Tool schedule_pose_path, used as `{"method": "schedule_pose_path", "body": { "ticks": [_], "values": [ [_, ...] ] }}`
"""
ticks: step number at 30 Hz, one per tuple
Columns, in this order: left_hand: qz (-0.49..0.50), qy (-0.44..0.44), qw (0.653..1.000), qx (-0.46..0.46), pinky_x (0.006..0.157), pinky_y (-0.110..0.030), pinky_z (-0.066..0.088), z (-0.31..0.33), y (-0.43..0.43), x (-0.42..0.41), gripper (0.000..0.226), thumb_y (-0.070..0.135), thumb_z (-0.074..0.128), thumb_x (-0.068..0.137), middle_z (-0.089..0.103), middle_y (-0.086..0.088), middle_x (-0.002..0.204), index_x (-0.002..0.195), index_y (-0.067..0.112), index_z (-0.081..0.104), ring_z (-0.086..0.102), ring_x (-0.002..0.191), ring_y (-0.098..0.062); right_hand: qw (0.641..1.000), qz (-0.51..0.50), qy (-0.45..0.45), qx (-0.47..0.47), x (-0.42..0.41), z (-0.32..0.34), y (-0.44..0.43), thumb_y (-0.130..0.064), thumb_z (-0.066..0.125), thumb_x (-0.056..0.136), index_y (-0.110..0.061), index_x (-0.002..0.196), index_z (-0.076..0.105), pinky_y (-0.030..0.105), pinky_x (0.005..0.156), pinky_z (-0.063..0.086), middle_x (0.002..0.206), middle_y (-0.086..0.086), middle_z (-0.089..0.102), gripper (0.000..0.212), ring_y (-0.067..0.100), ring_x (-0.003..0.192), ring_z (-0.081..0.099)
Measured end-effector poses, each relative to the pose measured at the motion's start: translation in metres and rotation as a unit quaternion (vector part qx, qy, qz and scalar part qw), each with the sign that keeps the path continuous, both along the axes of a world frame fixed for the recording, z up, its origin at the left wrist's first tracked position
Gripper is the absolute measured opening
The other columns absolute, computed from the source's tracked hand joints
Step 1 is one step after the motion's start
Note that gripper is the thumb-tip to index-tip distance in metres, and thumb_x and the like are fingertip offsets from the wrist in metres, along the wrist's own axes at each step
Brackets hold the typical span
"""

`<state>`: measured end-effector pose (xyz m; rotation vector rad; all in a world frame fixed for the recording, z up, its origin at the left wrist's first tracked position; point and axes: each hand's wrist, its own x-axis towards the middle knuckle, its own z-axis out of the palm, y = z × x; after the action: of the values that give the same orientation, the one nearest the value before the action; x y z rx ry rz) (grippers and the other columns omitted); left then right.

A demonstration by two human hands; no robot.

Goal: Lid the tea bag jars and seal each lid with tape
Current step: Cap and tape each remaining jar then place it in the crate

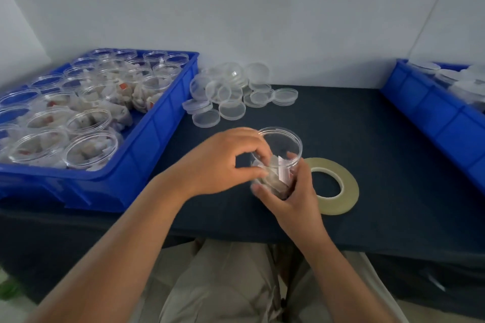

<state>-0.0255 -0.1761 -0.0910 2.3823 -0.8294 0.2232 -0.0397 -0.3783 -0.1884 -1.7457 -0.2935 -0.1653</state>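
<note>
- Round clear plastic jar [286, 140]: glossy, smooth, transparent wall.
- White paper-like tea bags [274, 178]: matt, crumpled.
- Flat round clear plastic lids [232, 110]: glossy.
- Blue moulded plastic crate [157, 128]: smooth, faint sheen.
- Pale translucent tape roll [343, 191]: glossy.
- Dark navy table cloth [380, 152]: matt weave.

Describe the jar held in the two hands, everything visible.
The jar is clear plastic, wide-mouthed, lidless. It holds tea bags with white tags. The left hand grips its left side at the rim; the right hand cups its near side. It is over the dark table, beside the tape roll.
</note>
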Motion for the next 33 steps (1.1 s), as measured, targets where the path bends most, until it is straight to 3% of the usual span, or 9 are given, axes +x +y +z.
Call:
{"method": "schedule_pose_path", "body": {
  "ticks": [4,8,12,16,19,23,28,31,33],
  "values": [
    [-0.072,0.098,0.989,-0.088,0.115,-0.027,0.045,-0.018,0.008,0.015,0.017,0.038,0.079,0.093,0.069,0.018,0.136,0.110,0.035,0.076,0.058,0.137,-0.009,0.998,-0.030,0.021,-0.057,0.003,-0.004,0.002,-0.047,0.097,0.072,-0.034,0.131,0.044,0.017,0.085,0.056,0.121,-0.016,0.061,0.081,0.000,0.107,0.064],
    [0.038,0.248,0.862,-0.440,0.106,-0.039,0.057,-0.035,0.009,0.052,0.020,0.039,0.072,0.099,0.075,-0.003,0.129,0.107,0.023,0.078,0.069,0.127,-0.024,0.998,-0.029,0.001,-0.060,0.007,-0.006,0.004,-0.041,0.099,0.070,-0.034,0.152,0.031,0.009,0.097,0.046,0.133,-0.022,0.054,0.107,-0.005,0.123,0.055],
    [0.310,0.157,0.910,-0.227,0.084,-0.023,0.052,-0.055,0.013,0.121,0.016,0.034,0.075,0.096,0.076,0.012,0.111,0.112,0.032,0.074,0.071,0.107,-0.008,0.994,-0.027,-0.059,-0.089,0.005,-0.006,0.010,-0.048,0.094,0.072,-0.070,0.137,0.025,0.008,0.093,0.047,0.130,-0.035,0.050,0.098,-0.004,0.124,0.055],
    [0.343,0.025,0.934,0.097,0.107,-0.040,0.046,-0.069,0.027,0.177,0.055,0.030,0.074,0.098,0.059,-0.005,0.150,0.150,0.021,0.057,0.056,0.137,-0.028,0.995,-0.026,-0.064,-0.074,0.008,-0.007,0.009,-0.055,0.093,0.069,-0.075,0.131,0.025,0.007,0.090,0.048,0.131,-0.033,0.052,0.094,-0.001,0.123,0.058],
    [0.350,0.051,0.923,0.152,0.110,-0.046,0.048,-0.082,0.029,0.195,0.052,0.035,0.068,0.102,0.060,-0.008,0.149,0.151,0.020,0.056,0.055,0.137,-0.033,0.996,-0.016,-0.057,-0.068,0.010,-0.007,0.008,-0.056,0.093,0.068,-0.076,0.130,0.027,0.007,0.090,0.049,0.132,-0.031,0.053,0.093,-0.001,0.123,0.058],
    [0.374,-0.024,0.917,0.136,0.093,-0.045,0.053,-0.097,0.028,0.187,0.021,0.036,0.067,0.102,0.072,-0.006,0.120,0.113,0.020,0.074,0.064,0.115,-0.031,0.995,-0.014,-0.067,-0.072,0.012,-0.008,0.006,-0.052,0.095,0.068,-0.076,0.127,0.028,0.010,0.090,0.050,0.130,-0.028,0.054,0.092,0.002,0.121,0.060],
    [0.314,-0.062,0.945,0.074,0.100,-0.052,0.049,-0.102,0.022,0.162,0.019,0.022,0.058,0.108,0.060,-0.019,0.134,0.100,0.005,0.063,0.060,0.118,-0.035,0.994,-0.016,-0.071,-0.080,0.011,-0.006,0.006,-0.051,0.095,0.069,-0.077,0.125,0.028,0.010,0.090,0.050,0.127,-0.031,0.054,0.091,0.000,0.119,0.059],
    [0.302,-0.039,0.945,-0.123,0.069,-0.040,0.051,-0.090,0.019,0.141,0.026,0.026,0.039,0.113,0.065,-0.011,0.092,0.097,0.008,0.050,0.062,0.080,-0.014,0.994,-0.015,-0.071,-0.081,0.011,-0.006,0.006,-0.052,0.095,0.069,-0.076,0.126,0.028,0.009,0.091,0.048,0.126,-0.032,0.053,0.091,-0.001,0.120,0.058],
    [0.326,0.032,0.898,-0.295,0.070,-0.036,0.060,-0.075,0.019,0.129,0.031,0.034,0.035,0.113,0.072,-0.010,0.100,0.108,0.009,0.052,0.073,0.086,-0.011,0.994,-0.017,-0.072,-0.081,0.010,-0.005,0.006,-0.051,0.095,0.070,-0.076,0.127,0.028,0.010,0.092,0.048,0.126,-0.033,0.053,0.091,-0.001,0.120,0.058]
  ]
}}
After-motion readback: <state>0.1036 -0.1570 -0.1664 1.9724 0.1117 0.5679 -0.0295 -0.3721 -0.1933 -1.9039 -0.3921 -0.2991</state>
